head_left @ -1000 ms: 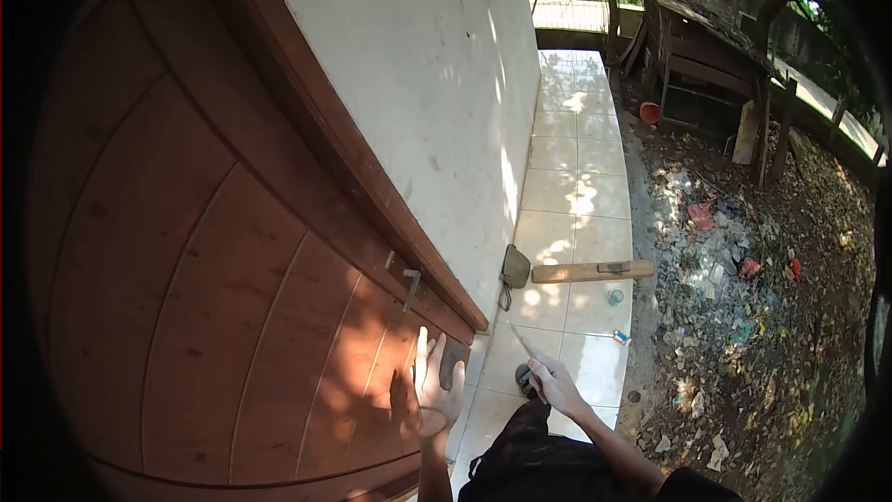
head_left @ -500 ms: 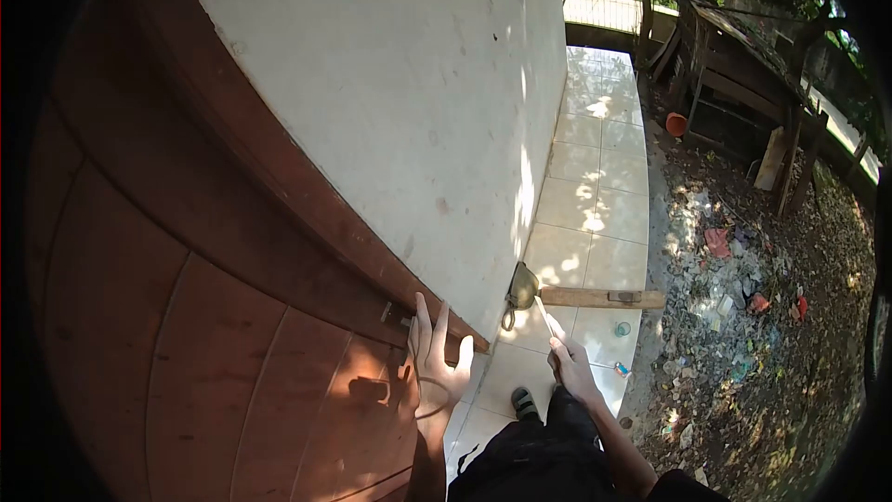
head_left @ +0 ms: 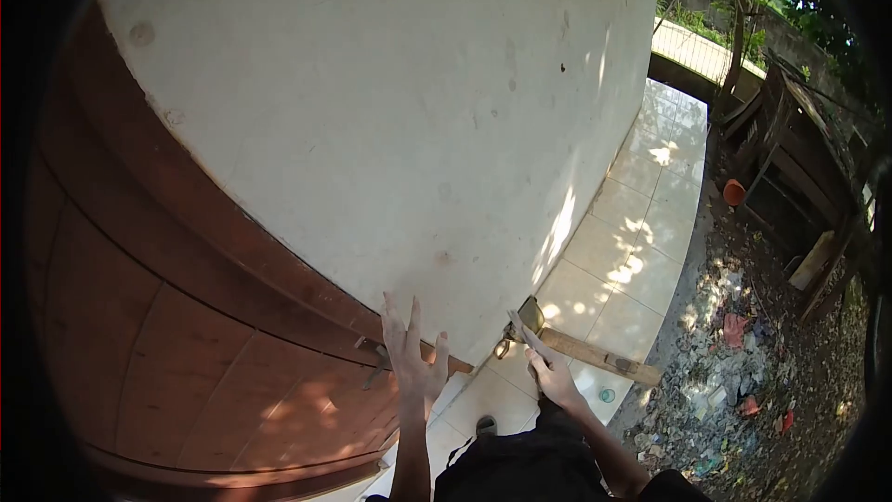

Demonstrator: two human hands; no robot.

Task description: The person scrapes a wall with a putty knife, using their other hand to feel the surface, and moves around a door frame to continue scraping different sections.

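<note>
My left hand (head_left: 415, 367) is raised with fingers spread, in front of the edge where the brown wooden door frame (head_left: 316, 290) meets the white wall (head_left: 409, 130). Nothing is in it. My right hand (head_left: 555, 381) is closed around a slim, flat grey tool (head_left: 528, 335) that points up and left toward the wall; its exact kind is unclear. Behind the tool's tip, an olive rounded object (head_left: 532, 313) with a loop sits against the foot of the wall. A wooden plank (head_left: 595, 354) extends from it across the tiled floor (head_left: 576, 256).
The brown door (head_left: 186, 363) fills the lower left. A small clear glass (head_left: 607, 395) stands near the tile edge. Beyond it lies dirt ground with scattered litter (head_left: 711, 404). A wooden shed (head_left: 808, 158) and an orange pot (head_left: 733, 191) are farther right.
My left hand has come off the door frame's edge, fingers still spread. The tool in my right hand has tilted further left toward the wall. The view has turned left.
</note>
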